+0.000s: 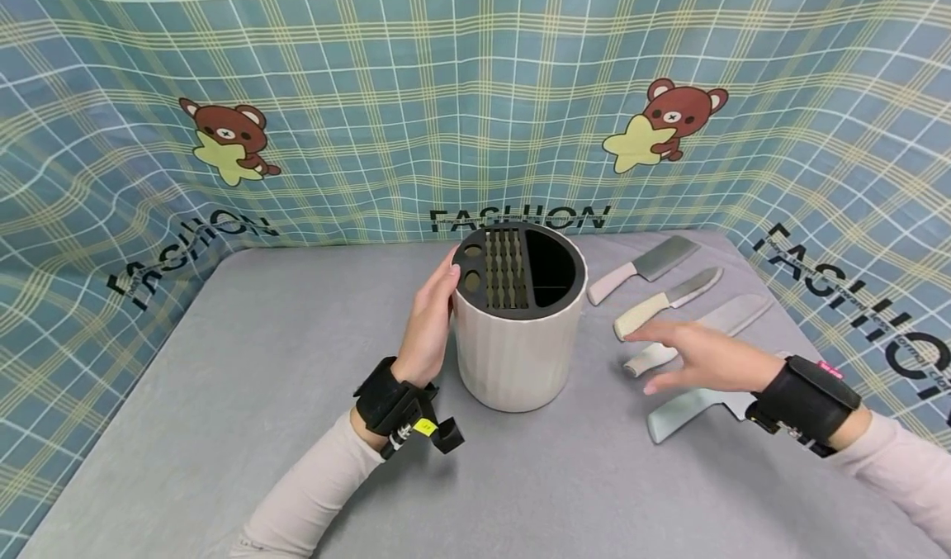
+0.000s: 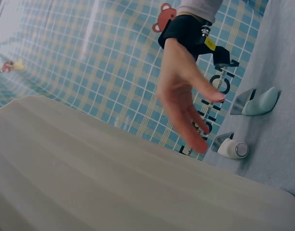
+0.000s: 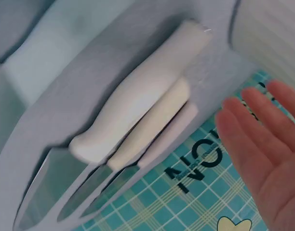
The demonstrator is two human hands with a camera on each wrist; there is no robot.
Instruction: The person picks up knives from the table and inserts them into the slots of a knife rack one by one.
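Note:
A white ribbed knife holder [image 1: 513,361] with a black slotted top stands upright on the table. My left hand [image 1: 427,328] rests against its left side, fingers reaching up to the rim. To the right, my right hand [image 1: 706,357] hovers over the knives with fingers spread and nothing held. Below it lie a white-handled knife [image 3: 142,91] and a green-handled knife [image 1: 679,414], whose blade is partly hidden by the wrist. Just beyond its fingertips is a cream-handled knife [image 1: 639,315]. Farthest back is a cleaver with a pale pink handle [image 1: 612,282].
A grey cloth covers the table [image 1: 260,394]. Behind and at both sides hangs a blue checked curtain [image 1: 386,130] with printed bears and lettering. Both wrists wear black camera bands. The holder's top has a large opening [image 1: 551,266], a slotted strip and two round holes.

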